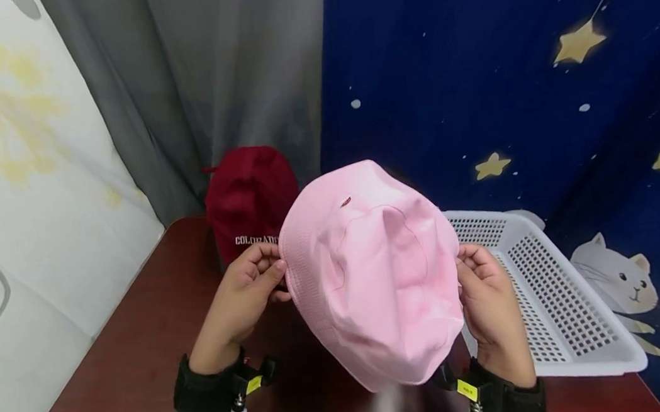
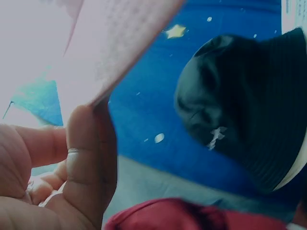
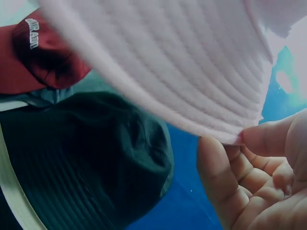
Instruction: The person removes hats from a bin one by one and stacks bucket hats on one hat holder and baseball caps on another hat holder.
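Above the near middle of the dark red table (image 1: 124, 357), a person is holding up a pink bucket hat (image 1: 374, 272) between both hands, clear of the surface. The left hand (image 1: 244, 293) is pinching the brim at the hat's left edge, thumb pressed against curled fingers; in the left wrist view the thumb (image 2: 88, 158) is lying flat against the pale fabric. The right hand (image 1: 485, 297) is doing the same on the opposite edge, and the right wrist view is showing its fingertips (image 3: 261, 136) nipping the stitched brim. So the hat is hanging straight between the two hands, neither one nearer than the other, its longer spread running from the far left down toward the near right, its crown turned up toward the head camera.

The hat is looking soft and rumpled, the crown dented in with a few deep creases, a small red mark near its far edge, and rows of stitching ringing the brim.

Behind it, toward the far left corner of the table, a maroon cap (image 1: 250, 198) with white lettering is sitting. A white perforated basket (image 1: 562, 292) is lying along the right edge. Both wrist cameras are also catching a dark bucket hat (image 3: 81, 163) beneath the pink one, though from the head view it is hidden.
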`<act>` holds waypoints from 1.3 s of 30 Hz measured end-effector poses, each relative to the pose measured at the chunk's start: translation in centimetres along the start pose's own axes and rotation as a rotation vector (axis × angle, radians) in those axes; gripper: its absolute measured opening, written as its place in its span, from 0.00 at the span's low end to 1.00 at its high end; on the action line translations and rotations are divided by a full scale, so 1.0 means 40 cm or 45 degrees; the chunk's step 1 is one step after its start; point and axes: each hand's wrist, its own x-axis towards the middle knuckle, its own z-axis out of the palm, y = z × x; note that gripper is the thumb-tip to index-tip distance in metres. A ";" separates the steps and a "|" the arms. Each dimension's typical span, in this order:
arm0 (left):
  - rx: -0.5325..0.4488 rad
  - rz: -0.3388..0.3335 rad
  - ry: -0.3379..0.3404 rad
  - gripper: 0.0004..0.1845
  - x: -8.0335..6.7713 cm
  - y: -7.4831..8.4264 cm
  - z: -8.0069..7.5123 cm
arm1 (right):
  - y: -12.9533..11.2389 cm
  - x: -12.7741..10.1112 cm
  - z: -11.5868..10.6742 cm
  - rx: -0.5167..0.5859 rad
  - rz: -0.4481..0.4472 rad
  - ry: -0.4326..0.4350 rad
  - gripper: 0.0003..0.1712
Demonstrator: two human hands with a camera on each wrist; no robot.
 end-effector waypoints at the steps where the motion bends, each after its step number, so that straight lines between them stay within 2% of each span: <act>1: -0.024 -0.023 0.007 0.09 0.013 -0.009 0.005 | 0.006 0.008 -0.003 -0.007 0.023 0.021 0.02; 4: -0.070 -0.066 0.063 0.09 0.074 -0.020 0.019 | 0.012 0.054 -0.017 -0.003 0.071 0.061 0.02; 8: -0.082 -0.096 0.157 0.11 0.202 -0.001 0.034 | 0.003 0.165 -0.037 0.108 0.141 0.060 0.03; 12: -0.054 -0.166 0.206 0.12 0.326 0.005 0.058 | 0.005 0.281 -0.047 0.181 0.288 0.031 0.05; 16: 0.039 -0.281 0.209 0.13 0.395 -0.037 0.092 | 0.048 0.357 -0.043 0.031 0.459 -0.005 0.05; 19: 0.072 -0.400 0.196 0.13 0.407 -0.082 0.110 | 0.102 0.384 -0.036 -0.119 0.546 -0.040 0.04; 22: 0.039 -0.529 0.192 0.11 0.406 -0.128 0.114 | 0.157 0.389 -0.035 -0.263 0.622 -0.102 0.05; 26: 0.003 -0.671 0.195 0.13 0.398 -0.178 0.102 | 0.197 0.383 -0.039 -0.512 0.634 -0.215 0.08; 30: 0.047 -0.713 0.180 0.20 0.388 -0.211 0.088 | 0.194 0.383 -0.031 -0.781 0.541 -0.305 0.09; 33: 0.068 -0.727 0.171 0.19 0.383 -0.241 0.083 | 0.191 0.386 -0.022 -0.944 0.496 -0.327 0.11; 39: 0.111 -0.757 0.194 0.14 0.372 -0.281 0.083 | 0.198 0.388 -0.003 -1.138 0.494 -0.343 0.17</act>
